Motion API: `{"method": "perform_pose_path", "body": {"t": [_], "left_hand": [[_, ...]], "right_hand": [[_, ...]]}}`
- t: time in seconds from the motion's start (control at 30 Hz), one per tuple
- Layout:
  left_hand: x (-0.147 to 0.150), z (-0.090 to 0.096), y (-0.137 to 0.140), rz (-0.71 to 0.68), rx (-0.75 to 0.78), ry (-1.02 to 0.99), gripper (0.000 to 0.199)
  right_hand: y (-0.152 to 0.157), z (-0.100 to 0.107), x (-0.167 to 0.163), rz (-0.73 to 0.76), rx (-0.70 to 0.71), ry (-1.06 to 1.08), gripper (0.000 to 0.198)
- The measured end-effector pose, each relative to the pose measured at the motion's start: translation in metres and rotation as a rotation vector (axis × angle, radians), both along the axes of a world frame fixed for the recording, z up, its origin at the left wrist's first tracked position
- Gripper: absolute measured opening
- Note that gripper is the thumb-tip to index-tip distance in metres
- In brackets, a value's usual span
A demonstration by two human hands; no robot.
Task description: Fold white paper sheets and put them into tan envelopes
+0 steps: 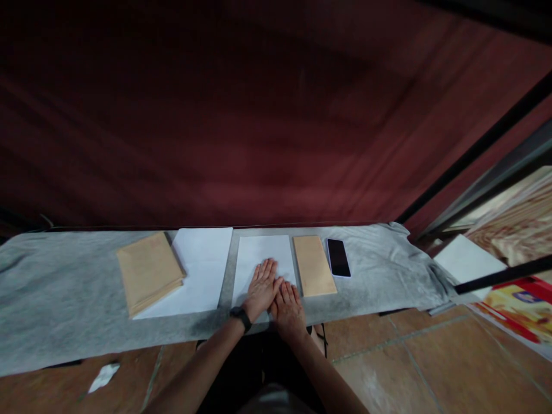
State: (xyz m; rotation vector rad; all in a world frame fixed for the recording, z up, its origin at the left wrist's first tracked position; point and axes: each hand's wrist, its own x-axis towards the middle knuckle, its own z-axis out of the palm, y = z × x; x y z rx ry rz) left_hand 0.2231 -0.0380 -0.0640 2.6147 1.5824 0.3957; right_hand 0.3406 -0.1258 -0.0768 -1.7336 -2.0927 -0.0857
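My left hand (261, 287) lies flat on a white sheet of paper (261, 247), fingers stretched forward. Right beside it, my right hand (288, 306) rests palm down on the lower right part of the same sheet, the thumbs close together or touching. Both hands hide part of the paper's near half. A flat brown envelope (314, 265) lies just to the right of the sheet. On the left is a larger stack of white paper (204, 264), partly covered by a pile of brown envelopes (150, 267).
A phone (338, 257) with a dark screen lies right of the single envelope. Grey cloth (388, 270) covers the long narrow table, and a dark red curtain (259, 144) hangs behind it. Black bars and a colourful box (526, 307) stand at right. A white scrap (104, 377) lies on the tiled floor.
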Motion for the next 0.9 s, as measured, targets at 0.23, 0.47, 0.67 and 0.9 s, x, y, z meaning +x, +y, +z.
{"method": "perform_pose_path", "body": {"t": [0.23,0.47,0.67,0.9], "left_hand": [[-0.017,-0.001,0.035,0.078,0.043,0.004,0.058],[-0.041,-0.001,0.048,0.181,0.029,0.046,0.061],[-0.026,0.002,0.064,0.114,0.031,-0.004,0.058],[-0.02,-0.004,0.093,0.084,-0.031,0.001,0.062]], "right_hand": [[-0.001,0.004,0.002,0.004,-0.041,0.023,0.055],[0.002,0.008,0.004,-0.005,-0.069,0.047,0.049],[0.067,0.036,0.003,-0.024,-0.102,0.163,0.046],[0.157,0.038,-0.021,-0.003,-0.186,0.081,0.049]]}}
